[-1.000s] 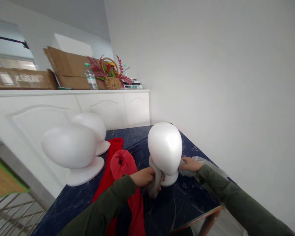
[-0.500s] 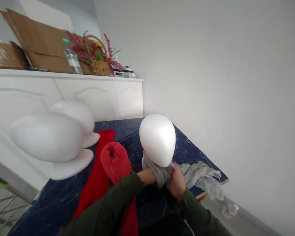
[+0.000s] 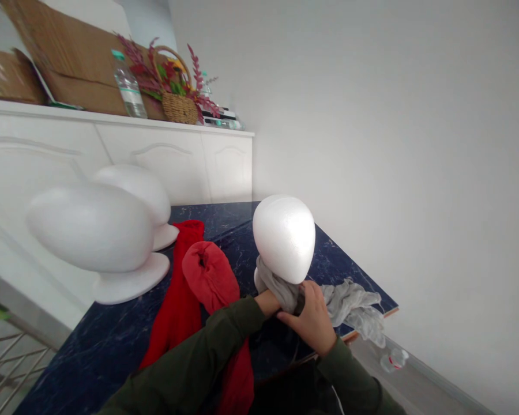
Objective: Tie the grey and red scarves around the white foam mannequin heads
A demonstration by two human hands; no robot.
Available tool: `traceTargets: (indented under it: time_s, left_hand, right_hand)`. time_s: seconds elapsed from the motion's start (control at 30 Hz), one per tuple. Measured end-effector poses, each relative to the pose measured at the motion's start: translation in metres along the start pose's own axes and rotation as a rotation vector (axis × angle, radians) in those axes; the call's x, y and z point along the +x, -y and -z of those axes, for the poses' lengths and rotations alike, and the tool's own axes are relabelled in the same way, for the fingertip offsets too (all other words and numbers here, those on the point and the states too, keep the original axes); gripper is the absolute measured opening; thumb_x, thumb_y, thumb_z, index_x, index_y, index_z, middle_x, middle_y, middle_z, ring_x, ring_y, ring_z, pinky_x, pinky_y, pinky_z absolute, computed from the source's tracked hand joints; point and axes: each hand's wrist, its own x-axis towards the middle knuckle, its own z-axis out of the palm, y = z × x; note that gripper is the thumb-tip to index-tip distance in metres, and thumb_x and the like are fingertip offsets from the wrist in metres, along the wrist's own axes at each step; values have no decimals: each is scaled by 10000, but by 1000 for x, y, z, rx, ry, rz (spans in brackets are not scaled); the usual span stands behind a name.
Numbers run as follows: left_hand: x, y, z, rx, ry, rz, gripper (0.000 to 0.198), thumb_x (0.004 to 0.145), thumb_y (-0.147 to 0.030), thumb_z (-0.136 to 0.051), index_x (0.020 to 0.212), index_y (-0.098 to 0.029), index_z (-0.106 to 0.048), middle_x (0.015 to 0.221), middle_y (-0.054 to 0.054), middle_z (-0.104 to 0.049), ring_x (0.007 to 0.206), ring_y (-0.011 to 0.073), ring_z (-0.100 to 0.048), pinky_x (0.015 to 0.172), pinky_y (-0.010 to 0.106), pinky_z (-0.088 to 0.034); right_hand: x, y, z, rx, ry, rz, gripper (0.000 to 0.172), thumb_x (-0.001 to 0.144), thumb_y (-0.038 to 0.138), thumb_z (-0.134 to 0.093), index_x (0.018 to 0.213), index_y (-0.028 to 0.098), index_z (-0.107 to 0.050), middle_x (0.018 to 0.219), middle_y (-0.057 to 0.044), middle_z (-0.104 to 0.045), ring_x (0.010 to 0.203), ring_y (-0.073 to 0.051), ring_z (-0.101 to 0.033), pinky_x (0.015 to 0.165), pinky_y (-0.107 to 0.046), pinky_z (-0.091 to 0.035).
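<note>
Scarf of thin grey cloth, the grey scarf (image 3: pixel 351 301) is wound about the neck of the foam mannequin head (image 3: pixel 284 237), which stands upright near the right edge of the dark marbled table (image 3: pixel 112 340). The head is egg-shaped, with its long axis nearly vertical and its narrow end pointing down toward your hands. The scarf runs with its long axis from the neck out to the right. Its loose end lies crumpled on the table and reaches the table's right edge.

Your right hand (image 3: pixel 313 317) is just in front of the neck, its fingers (image 3: pixel 308 289) curled over the bunched part of the scarf and gripping it. Your left hand (image 3: pixel 271 301) comes from the left to the same place. Only the wrist shows and the cloth covers the fingers, so you cannot tell whether they are closed or spread. The two hands are touching or almost touching.

Left of the head lies a red cloth (image 3: pixel 207 276), stretched away from you along the table. Further left two more foam heads (image 3: pixel 90 227) stand beside a white cabinet (image 3: pixel 155 161). On the cabinet are a flower basket (image 3: pixel 179 106), a water bottle (image 3: pixel 128 86) and cardboard (image 3: pixel 69 63).
</note>
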Motion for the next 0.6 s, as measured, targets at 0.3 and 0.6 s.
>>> traceTargets:
  time_s: [0.3, 0.6]
  left_hand:
    - [0, -13, -19, -404, 19, 70, 414, 710, -320, -561, 1076, -128, -545, 956, 110, -640, 970, 240, -551, 825, 348, -442]
    - [2, -21, 55, -281, 223, 288, 347, 425, -62, -630, 768, -113, -649, 704, 7, -650, 661, 150, -558, 630, 249, -412]
  right_hand:
    - [0, -17, -13, -15, -26, 0, 168, 664, 186, -501, 828, 189, -536, 898, -103, -568, 879, -252, -516, 783, -369, -394]
    - [39, -46, 28, -196, 29, -131, 44, 609, 167, -400, 618, 207, -413, 568, 15, -474, 591, -157, -456, 551, -246, -301]
